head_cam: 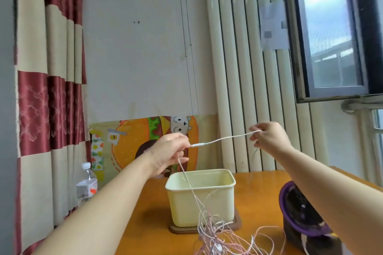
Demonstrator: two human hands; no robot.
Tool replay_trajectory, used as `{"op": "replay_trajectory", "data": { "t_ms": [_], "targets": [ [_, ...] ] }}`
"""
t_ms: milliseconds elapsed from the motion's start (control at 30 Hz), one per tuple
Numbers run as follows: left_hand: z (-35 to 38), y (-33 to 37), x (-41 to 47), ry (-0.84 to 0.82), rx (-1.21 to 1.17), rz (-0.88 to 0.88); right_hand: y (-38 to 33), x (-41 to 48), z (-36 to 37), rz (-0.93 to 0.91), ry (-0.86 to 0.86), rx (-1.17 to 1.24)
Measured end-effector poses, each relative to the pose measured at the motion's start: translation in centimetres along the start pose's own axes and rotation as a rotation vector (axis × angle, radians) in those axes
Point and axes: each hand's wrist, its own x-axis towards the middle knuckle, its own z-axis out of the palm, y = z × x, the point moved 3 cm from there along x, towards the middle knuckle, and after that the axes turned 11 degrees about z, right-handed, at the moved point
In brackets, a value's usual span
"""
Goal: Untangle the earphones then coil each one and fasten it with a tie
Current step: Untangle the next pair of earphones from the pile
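Cream bin (200,203) sitting mid-table, just behind the earphone tangle (215,238). Purple-rimmed pot (282,197) standing to the right, bottle (87,186) off to the left. Left hand (167,153) and right hand (271,137) both pinching one white earphone cable (228,138), stretching it in the air above the bin, tail dropping into the tangle. Orange table (255,188); radiator (238,68) and window (327,37) behind.

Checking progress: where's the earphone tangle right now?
Head view, bottom centre: the earphone tangle lies on the orange table, in front of the cream tub, left of the purple-rimmed container.
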Motion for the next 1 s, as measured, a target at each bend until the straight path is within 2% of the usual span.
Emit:
{"op": "replay_trajectory", "data": {
  "t_ms": [100,133,200,267,333,367,400,433,467,500,533,567,600,667,767,833,900,1000],
  "targets": [
    [-2.2,-1.0,-0.6,0.082,0.31,-0.011,3.8,-0.2,-0.8,0.326,-0.041,0.124],
    [-2.8,-1.4,-0.6,0.113,0.445,-0.01,4.8,-0.6,-0.5,0.455,-0.136,0.199],
    [-3.6,-2.1,-0.5,0.183,0.615,0.006,5.7,-1.9,0.8,0.689,-0.394,0.542],
    [-3.6,-2.9,-0.3,0.309,0.472,-0.018,5.1,-2.7,2.0,0.766,-0.538,0.921],
    [-2.7,-3.5,-0.4,0.392,0.102,-0.165,4.0,-2.7,2.9,0.715,-0.556,1.104],
    [-2.2,-3.7,-0.4,0.39,-0.079,-0.241,3.5,-2.6,3.2,0.646,-0.532,1.041],
    [-1.6,-3.9,-0.4,0.384,-0.216,-0.296,3.2,-2.4,3.4,0.535,-0.467,0.858],
    [-1.4,-4.1,-0.4,0.389,-0.286,-0.322,2.9,-2.3,3.2,0.386,-0.365,0.592],
    [-1.4,-4.2,-0.2,0.401,-0.248,-0.307,2.6,-2.1,2.9,0.216,-0.259,0.288],
    [-1.8,-4.2,-0.1,0.411,-0.068,-0.253,2.4,-2.1,2.7,0.041,-0.193,-0.033],
    [-2.1,-3.8,0.0,0.402,0.207,-0.165,2.8,-1.9,2.7,-0.099,-0.171,-0.367],
    [-2.3,-3.3,-0.2,0.373,0.508,-0.045,3.3,-1.8,2.8,-0.171,-0.192,-0.682],
    [-2.3,-2.7,-0.4,0.33,0.761,0.086,3.9,-1.7,2.9,-0.195,-0.235,-0.931],
    [-2.0,-1.8,-0.9,0.21,1.118,0.271,5.3,-1.4,2.9,-0.159,-0.306,-1.221],
    [-2.2,-1.5,-1.4,0.003,1.478,0.364,5.5,-1.0,1.8,-0.116,-0.235,-1.316],
    [-3.2,-2.2,-1.3,-0.088,1.55,0.281,5.6,-0.4,0.5,-0.057,-0.099,-1.267],
    [-4.5,-3.2,-1.0,-0.145,1.484,0.148,6.1,0.4,-0.6,0.06,0.012,-1.081],
    [-4.9,-4.1,-0.8,-0.146,1.151,-0.013,6.4,0.7,-0.5,0.252,-0.109,-0.511]
  ]
}}
